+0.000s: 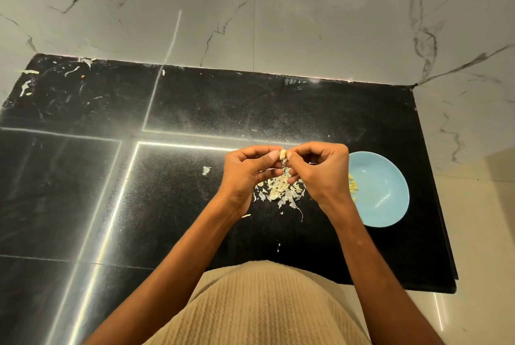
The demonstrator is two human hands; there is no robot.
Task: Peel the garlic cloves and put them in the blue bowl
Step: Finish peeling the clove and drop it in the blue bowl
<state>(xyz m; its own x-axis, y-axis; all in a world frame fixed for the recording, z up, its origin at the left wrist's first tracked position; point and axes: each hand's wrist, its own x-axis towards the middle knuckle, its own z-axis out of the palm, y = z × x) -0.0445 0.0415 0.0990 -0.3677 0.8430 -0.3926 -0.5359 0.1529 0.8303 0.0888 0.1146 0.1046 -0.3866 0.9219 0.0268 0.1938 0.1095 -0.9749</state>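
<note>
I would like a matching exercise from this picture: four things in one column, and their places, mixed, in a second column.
Things:
1. garlic clove
2. pile of peels
3. blue bowl
4. peeled cloves

Places:
A. inside the bowl
B. on the black counter, right of the hands
C. pinched between both hands
D. on the counter under the hands

Pairs: 1-C, 2-D, 3-B, 4-A

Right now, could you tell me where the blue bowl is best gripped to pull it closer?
Grip the blue bowl by its near rim, coming from the right. The right hand overlaps its left edge, and peeled cloves lie inside left.
</note>
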